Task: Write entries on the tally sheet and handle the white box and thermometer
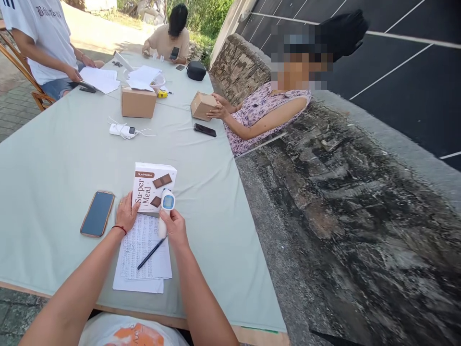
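Note:
A white box [153, 185] printed "Su-per Meal" with chocolate pictures stands in front of me, tilted slightly. My left hand [126, 212] grips its lower left edge, thumb against the front, other fingers partly hidden. In my right hand [176, 229] is a white handheld infrared thermometer [167, 203], its small blue-framed screen facing me, close to the box's lower right corner. Below both hands lie sheets of handwritten paper [139, 252], with a dark pen [150, 253] across them. A smartphone [97, 214] with a dark screen rests left of my left hand.
Farther along the cloth-covered table [57, 192] lie a white device with a cord [122, 129], a cardboard box [138, 102] with papers on top, and a black phone [205, 129]. A person on the right holds a smaller carton [202, 105]. Two other people sit farther back.

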`<state>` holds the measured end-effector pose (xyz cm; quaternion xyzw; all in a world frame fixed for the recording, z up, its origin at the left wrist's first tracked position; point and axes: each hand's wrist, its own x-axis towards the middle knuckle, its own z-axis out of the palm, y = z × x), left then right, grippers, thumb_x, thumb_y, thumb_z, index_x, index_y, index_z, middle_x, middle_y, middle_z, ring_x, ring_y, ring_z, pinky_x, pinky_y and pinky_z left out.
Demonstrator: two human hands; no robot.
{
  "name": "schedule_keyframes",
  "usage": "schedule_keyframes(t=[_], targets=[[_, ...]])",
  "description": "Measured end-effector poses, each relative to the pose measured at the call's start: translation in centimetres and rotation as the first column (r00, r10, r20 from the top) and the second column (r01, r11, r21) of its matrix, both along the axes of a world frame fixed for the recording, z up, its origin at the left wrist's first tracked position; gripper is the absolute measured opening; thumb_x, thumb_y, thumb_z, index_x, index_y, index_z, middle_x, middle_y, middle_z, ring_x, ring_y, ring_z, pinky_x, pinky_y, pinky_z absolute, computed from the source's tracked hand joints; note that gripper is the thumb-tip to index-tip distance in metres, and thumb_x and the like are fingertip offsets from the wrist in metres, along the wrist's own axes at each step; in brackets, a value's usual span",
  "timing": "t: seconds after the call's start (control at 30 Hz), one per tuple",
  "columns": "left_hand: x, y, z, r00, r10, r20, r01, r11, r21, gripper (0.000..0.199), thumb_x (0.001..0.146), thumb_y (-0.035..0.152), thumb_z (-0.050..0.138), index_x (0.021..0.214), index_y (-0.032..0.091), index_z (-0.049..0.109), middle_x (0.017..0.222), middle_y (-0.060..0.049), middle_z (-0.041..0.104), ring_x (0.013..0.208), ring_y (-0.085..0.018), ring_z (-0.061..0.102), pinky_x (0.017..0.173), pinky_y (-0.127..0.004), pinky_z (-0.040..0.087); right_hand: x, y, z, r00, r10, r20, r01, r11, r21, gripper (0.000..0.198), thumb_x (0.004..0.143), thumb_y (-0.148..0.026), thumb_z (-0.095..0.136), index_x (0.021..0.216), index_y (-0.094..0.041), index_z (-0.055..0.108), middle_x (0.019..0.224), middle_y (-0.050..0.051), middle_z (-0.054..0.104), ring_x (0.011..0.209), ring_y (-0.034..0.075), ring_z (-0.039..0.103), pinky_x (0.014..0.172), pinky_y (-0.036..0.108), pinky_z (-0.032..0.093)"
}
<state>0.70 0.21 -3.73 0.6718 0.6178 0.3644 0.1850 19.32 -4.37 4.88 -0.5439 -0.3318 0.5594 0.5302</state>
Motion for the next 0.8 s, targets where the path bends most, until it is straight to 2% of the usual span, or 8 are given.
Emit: schedule_keyframes(t=[0.17,0.3,0.4,0.6,0.67,0.73,0.8], targets=[[-0.1,-0.2,0.2,1.0,-0.031,0.005,0.03,0.998,0.046,0.076,0.102,0.067,0.027,0.153,0.012,0.036,0.138,-0.022,0.058,0.129,-0.035,0.054,0.11,-0.055,0.042,0.0,-2.2,1.9,1.0,0.002,-0.017,-0.002,1.0,-0.017,0.04,0.062,-0.049,0.079,0.084,-0.018,0.065,0.077,0.001,0.065,0.07,0.015,0.054,0.064,0.028,0.044],[-0.3,-0.2,0.3,0.998,-0.052,0.03,0.05,0.997,0.058,0.076,0.102,0.068,0.026,0.154,0.013,0.034,0.141,-0.021,0.057,0.13,-0.034,0.054,0.111,-0.054,0.042,0.1,-3.7,2.9,0.997,0.012,-0.078,-0.016,0.999,-0.048,0.037,0.063,-0.048,0.08,0.081,-0.019,0.064,0.072,-0.002,0.061,0.066,0.013,0.05,0.062,0.027,0.042],[-0.3,-0.1,0.4,0.998,-0.058,0.037,0.056,0.997,0.057,0.076,0.102,0.068,0.028,0.154,0.014,0.035,0.14,-0.021,0.057,0.13,-0.034,0.054,0.111,-0.054,0.043,0.3,-4.4,3.2,0.994,0.01,-0.108,-0.016,0.999,-0.049,0.037,0.063,-0.049,0.08,0.076,-0.019,0.064,0.067,-0.003,0.057,0.063,0.012,0.046,0.06,0.027,0.04],[-0.3,-0.2,0.8,0.995,-0.043,0.087,0.041,0.999,0.026,0.073,0.101,0.062,0.036,0.154,0.013,0.032,0.144,-0.022,0.054,0.134,-0.035,0.052,0.112,-0.055,0.042,1.6,-5.6,2.9,0.995,0.034,-0.093,-0.037,0.998,-0.04,0.04,0.066,-0.053,0.078,0.082,-0.017,0.068,0.07,-0.002,0.058,0.063,0.012,0.046,0.062,0.027,0.04],[-0.4,-0.3,0.9,0.993,-0.039,0.114,0.037,0.999,0.014,0.071,0.1,0.057,0.041,0.155,0.014,0.031,0.145,-0.02,0.054,0.133,-0.034,0.052,0.111,-0.055,0.042,2.6,-5.8,2.1,0.999,0.049,-0.002,-0.049,0.997,-0.052,0.043,0.068,-0.056,0.075,0.084,-0.017,0.068,0.073,0.0,0.06,0.066,0.015,0.049,0.064,0.029,0.042],[-0.5,-0.5,0.9,0.99,-0.05,0.135,0.048,0.999,0.013,0.07,0.096,0.049,0.047,0.156,0.016,0.03,0.145,-0.019,0.054,0.133,-0.034,0.052,0.112,-0.054,0.042,4.1,-5.9,0.8,0.98,0.032,0.195,-0.019,0.997,-0.07,0.046,0.069,-0.058,0.071,0.091,-0.017,0.07,0.083,0.004,0.066,0.076,0.019,0.056,0.069,0.032,0.046],[-0.6,-0.7,0.9,0.987,-0.067,0.145,0.066,0.998,0.012,0.072,0.091,0.039,0.05,0.156,0.015,0.03,0.145,-0.018,0.054,0.134,-0.034,0.051,0.113,-0.055,0.041,6.0,-6.1,-1.0,0.873,-0.043,0.486,0.091,0.993,-0.076,0.049,0.069,-0.055,0.069,0.102,-0.019,0.071,0.101,0.008,0.068,0.09,0.025,0.061,0.076,0.035,0.048]])
